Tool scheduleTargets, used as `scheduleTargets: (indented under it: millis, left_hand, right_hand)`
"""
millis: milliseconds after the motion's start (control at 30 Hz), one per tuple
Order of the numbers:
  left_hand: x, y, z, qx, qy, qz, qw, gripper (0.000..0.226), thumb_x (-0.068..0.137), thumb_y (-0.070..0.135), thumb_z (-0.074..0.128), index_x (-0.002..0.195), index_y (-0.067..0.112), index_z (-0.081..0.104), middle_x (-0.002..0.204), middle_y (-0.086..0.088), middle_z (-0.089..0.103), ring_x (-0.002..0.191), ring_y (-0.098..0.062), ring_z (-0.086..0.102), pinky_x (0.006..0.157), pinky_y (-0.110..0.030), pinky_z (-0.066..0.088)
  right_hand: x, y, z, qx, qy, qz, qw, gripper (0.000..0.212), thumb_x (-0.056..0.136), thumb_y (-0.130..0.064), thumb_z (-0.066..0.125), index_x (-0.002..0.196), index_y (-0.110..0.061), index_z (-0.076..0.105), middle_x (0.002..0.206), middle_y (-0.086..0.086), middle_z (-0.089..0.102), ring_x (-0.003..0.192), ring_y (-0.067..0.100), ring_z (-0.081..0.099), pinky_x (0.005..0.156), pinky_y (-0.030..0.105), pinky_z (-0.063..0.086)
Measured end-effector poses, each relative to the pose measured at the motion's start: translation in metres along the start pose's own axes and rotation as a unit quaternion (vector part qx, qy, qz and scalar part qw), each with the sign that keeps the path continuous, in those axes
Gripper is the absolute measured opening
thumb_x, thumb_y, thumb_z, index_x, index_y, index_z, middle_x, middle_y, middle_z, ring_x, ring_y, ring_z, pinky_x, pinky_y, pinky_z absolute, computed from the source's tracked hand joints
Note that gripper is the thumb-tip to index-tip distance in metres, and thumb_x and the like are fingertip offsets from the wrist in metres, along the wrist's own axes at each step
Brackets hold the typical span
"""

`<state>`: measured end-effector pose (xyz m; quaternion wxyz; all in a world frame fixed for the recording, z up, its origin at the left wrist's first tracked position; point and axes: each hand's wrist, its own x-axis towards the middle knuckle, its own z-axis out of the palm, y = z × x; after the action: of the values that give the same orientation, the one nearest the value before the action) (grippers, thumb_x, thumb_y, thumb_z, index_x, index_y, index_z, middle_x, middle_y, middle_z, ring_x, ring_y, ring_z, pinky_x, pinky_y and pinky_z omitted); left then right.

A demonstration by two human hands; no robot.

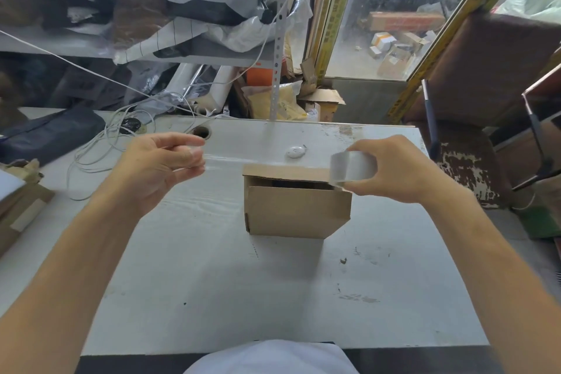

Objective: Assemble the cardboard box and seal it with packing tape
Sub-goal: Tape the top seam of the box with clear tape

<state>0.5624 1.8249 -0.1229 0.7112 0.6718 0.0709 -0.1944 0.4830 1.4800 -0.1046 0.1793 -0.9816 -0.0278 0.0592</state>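
Box (pixel 297 206) mid-worktop (pixel 212 282), top flaps not flat. Right hand (pixel 391 170) grips tape roll (pixel 349 168) over box's right rim; left hand (pixel 164 161) pinches free end left of box. Strip (pixel 224 159) runs left-right, just behind box.

Upright brown box (pixel 297 209), clear tape (pixel 349 168) above

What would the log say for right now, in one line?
left hand: pinching tape end | right hand: holding tape roll | tape strip: stretched above box | flaps: not sealed
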Motion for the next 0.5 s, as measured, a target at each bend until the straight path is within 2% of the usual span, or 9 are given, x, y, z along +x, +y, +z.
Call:
scheduleTargets:
  millis: [167,333,400,500]
  left_hand:
    - [0.004,-0.007,-0.009,-0.002,0.01,-0.007,1.0,0.019,0.086,-0.009,0.064,0.103,-0.001,0.069,0.065,-0.001,0.057,0.064,-0.014,0.065,0.069,-0.025,0.059]
    - [0.009,0.0,-0.019,-0.044,0.01,-0.015,0.999,0.023,0.088,-0.009,0.058,0.107,0.0,0.067,0.068,-0.002,0.064,0.061,-0.014,0.066,0.066,-0.023,0.059]
    - [0.009,0.003,-0.024,-0.047,0.008,-0.015,0.999,0.023,0.088,-0.009,0.058,0.107,0.0,0.067,0.066,-0.002,0.066,0.061,-0.015,0.067,0.065,-0.023,0.059]
    - [0.009,0.002,-0.024,-0.042,0.01,-0.02,0.999,0.023,0.087,-0.009,0.059,0.106,0.001,0.067,0.067,-0.002,0.067,0.06,-0.016,0.068,0.063,-0.022,0.059]
  right_hand:
    - [-0.007,0.005,-0.003,0.036,0.014,0.022,0.999,0.059,0.069,-0.046,0.084,0.12,-0.023,0.066,0.109,-0.001,0.069,0.095,0.02,0.062,0.08,0.044,0.059]
    - [-0.004,-0.004,-0.009,0.086,0.021,0.016,0.996,0.056,0.065,-0.046,0.086,0.113,-0.035,0.059,0.109,-0.009,0.061,0.094,0.018,0.059,0.077,0.031,0.058]
    - [-0.004,-0.006,-0.011,0.12,0.028,0.022,0.992,0.055,0.065,-0.045,0.087,0.112,-0.035,0.059,0.107,-0.012,0.061,0.094,0.014,0.059,0.074,0.026,0.057]
    - [-0.007,-0.006,-0.008,0.144,0.035,0.029,0.989,0.054,0.064,-0.043,0.088,0.11,-0.034,0.062,0.104,-0.014,0.06,0.096,0.012,0.058,0.073,0.025,0.056]
